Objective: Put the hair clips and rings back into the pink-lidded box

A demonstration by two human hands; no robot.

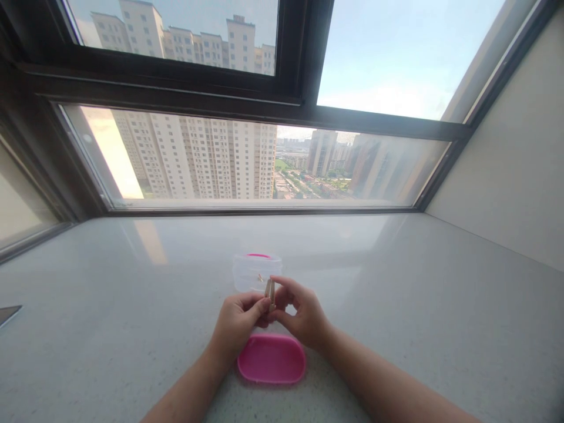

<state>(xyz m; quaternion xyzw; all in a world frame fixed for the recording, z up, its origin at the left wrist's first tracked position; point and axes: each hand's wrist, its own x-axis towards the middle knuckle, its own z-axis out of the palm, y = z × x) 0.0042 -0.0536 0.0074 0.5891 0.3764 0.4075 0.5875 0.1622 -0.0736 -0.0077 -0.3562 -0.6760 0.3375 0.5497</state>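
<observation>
Between both hands, above the counter, is a narrow brownish-gold clip (270, 292), held nearly upright; its exact kind is too small to make out. My left hand (240, 320) pinches its lower part between thumb and fingers. The index fingertip of my right hand (304, 311) touches its top, while the right thumb is at its lower end. Just beyond the hands sits a clear plastic box (242, 273) with a few small tan pieces (260, 278) in it. Closer to me, below the hands, lies a pink oval lid or tray (271, 359).
The pale speckled counter (132, 329) runs up to a dark-framed window (264, 212) with tall buildings outside. A white wall (506, 164) stands at the right. At the far left edge there is a flat grey object (7, 315), partly cut off.
</observation>
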